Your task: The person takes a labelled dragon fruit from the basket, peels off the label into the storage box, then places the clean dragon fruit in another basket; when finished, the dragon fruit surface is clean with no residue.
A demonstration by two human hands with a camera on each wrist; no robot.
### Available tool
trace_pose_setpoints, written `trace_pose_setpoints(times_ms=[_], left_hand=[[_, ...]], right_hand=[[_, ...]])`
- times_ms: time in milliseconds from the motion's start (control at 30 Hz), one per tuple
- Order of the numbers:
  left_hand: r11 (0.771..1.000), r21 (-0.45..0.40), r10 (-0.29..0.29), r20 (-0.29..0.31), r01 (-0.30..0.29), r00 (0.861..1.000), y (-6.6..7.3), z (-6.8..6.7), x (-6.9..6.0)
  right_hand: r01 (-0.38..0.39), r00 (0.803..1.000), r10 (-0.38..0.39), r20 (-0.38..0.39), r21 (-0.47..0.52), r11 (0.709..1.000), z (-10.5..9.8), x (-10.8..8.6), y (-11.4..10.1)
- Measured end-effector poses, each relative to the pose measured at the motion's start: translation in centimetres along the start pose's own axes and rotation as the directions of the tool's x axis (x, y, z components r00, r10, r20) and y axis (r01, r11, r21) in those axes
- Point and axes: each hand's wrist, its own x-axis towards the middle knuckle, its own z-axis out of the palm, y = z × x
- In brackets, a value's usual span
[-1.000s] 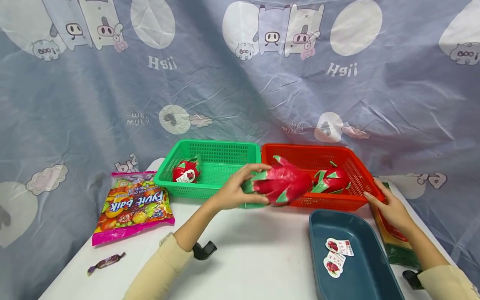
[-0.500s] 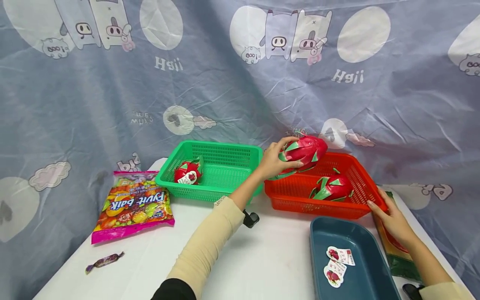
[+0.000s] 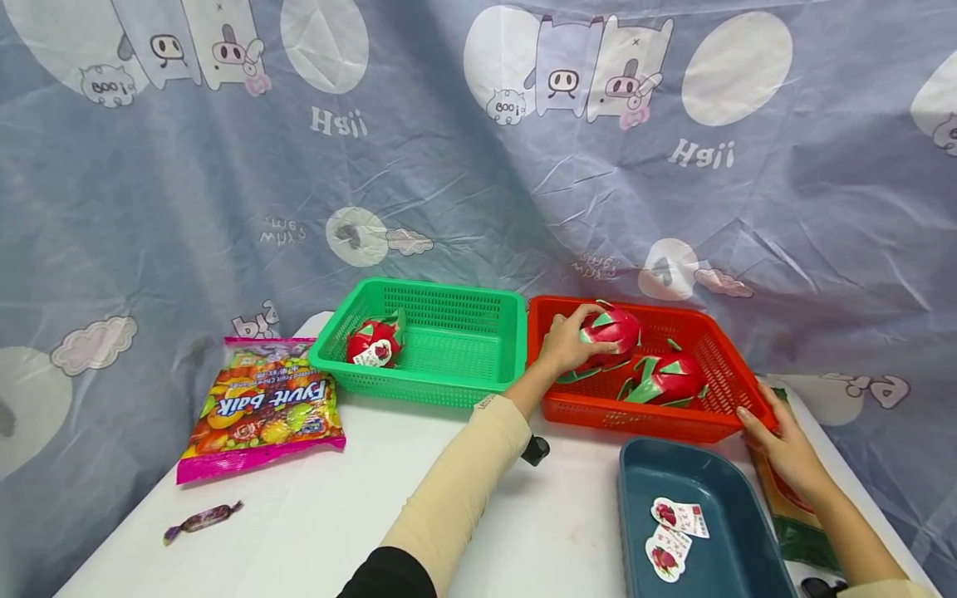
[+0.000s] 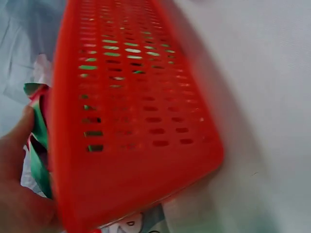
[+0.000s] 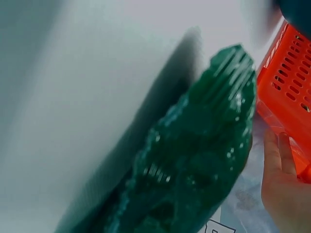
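In the head view, my left hand (image 3: 566,342) holds a red dragon fruit (image 3: 619,330) with green scales, low inside the left part of the red perforated basket (image 3: 628,417). Another dragon fruit (image 3: 673,378) lies to its right in that basket. My right hand (image 3: 791,448) holds the basket's near right corner, thumb over the rim and fingers along the outside. The left wrist view shows the basket wall (image 4: 131,170) in front of the left hand (image 4: 19,189), with part of the held fruit (image 4: 40,131) behind it. In the right wrist view, the right hand's straight fingers (image 5: 273,155) touch the basket.
A green basket (image 3: 419,387) with one stickered dragon fruit (image 3: 374,339) stands left of the red one. A blue tray (image 3: 725,515) with dragon fruit stickers (image 3: 668,552), a green-ended packet (image 3: 803,540), a candy bag (image 3: 262,399) and a wrapped candy (image 3: 203,520) lie around.
My left hand has carried the dragon fruit right, up over the red basket, then down into it. The red basket has shifted slightly; my right hand stays at its corner.
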Motion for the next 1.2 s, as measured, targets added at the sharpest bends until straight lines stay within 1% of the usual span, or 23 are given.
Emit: trace_pose_setpoints(times_ms=[100, 200, 267, 367, 467, 567, 700, 733, 867, 933, 1000, 1100, 1167, 1200], left_hand=[[0.994, 0.097, -0.06, 0.024, 0.057, 0.998, -0.2, 0.9, -0.2], [0.977, 0.177, -0.127, 0.038, 0.119, 0.991, -0.6, 1.7, -0.4], [0.966, 0.217, -0.156, 0.042, 0.143, 0.987, -0.9, 2.0, -0.5], [0.956, 0.254, -0.166, 0.047, 0.149, 0.985, -1.3, 2.2, -0.4], [0.952, 0.267, -0.175, 0.066, 0.152, 0.982, -1.4, 2.3, -0.1], [0.951, 0.269, -0.187, 0.101, 0.154, 0.977, -1.4, 2.5, 0.2], [0.954, 0.264, -0.183, 0.133, 0.143, 0.974, -1.3, 3.0, 0.6], [0.954, 0.266, -0.182, 0.138, 0.141, 0.973, -1.3, 3.1, 0.6], [0.949, 0.276, -0.197, 0.141, 0.152, 0.97, -1.3, 3.4, 0.8], [0.945, 0.283, -0.209, 0.134, 0.165, 0.969, -1.3, 3.6, 0.8], [0.935, 0.306, -0.227, 0.122, 0.181, 0.966, -1.3, 3.6, 1.0], [0.908, 0.371, -0.246, 0.101, 0.193, 0.964, -1.3, 3.7, 1.2], [0.888, 0.418, -0.25, 0.087, 0.193, 0.964, -1.2, 3.6, 1.4], [0.882, 0.43, -0.25, 0.08, 0.193, 0.965, -1.2, 3.6, 1.5]], right_hand=[[0.004, 1.0, -0.003, -0.018, 0.015, 1.0, 0.2, -0.1, 0.0], [0.014, 1.0, -0.013, -0.023, 0.035, 0.999, 0.7, -0.2, 0.1], [0.017, 1.0, -0.016, -0.026, 0.043, 0.999, 1.0, -0.3, 0.1], [0.022, 0.999, -0.02, -0.031, 0.04, 0.999, 1.4, -0.6, 0.3], [0.023, 0.999, -0.022, -0.035, 0.046, 0.999, 1.4, -0.7, 0.3], [0.022, 0.999, -0.019, -0.043, 0.078, 0.997, 1.2, -0.7, 0.2], [0.014, 0.999, -0.007, -0.054, 0.132, 0.991, 0.8, -0.9, 0.2], [0.013, 0.998, -0.006, -0.056, 0.129, 0.992, 0.7, -0.9, 0.2], [0.007, 0.998, -0.001, -0.055, 0.114, 0.993, 0.5, -0.9, 0.2], [0.011, 0.999, -0.004, -0.052, 0.131, 0.991, 0.5, -0.8, 0.3], [0.021, 0.999, -0.013, -0.048, 0.163, 0.986, 0.5, -0.6, 0.3], [0.031, 0.999, -0.022, -0.042, 0.231, 0.972, 0.5, -0.4, 0.3], [0.036, 0.999, -0.026, -0.043, 0.241, 0.97, 0.6, -0.3, 0.3], [0.038, 0.999, -0.029, -0.042, 0.249, 0.968, 0.6, -0.2, 0.3]])
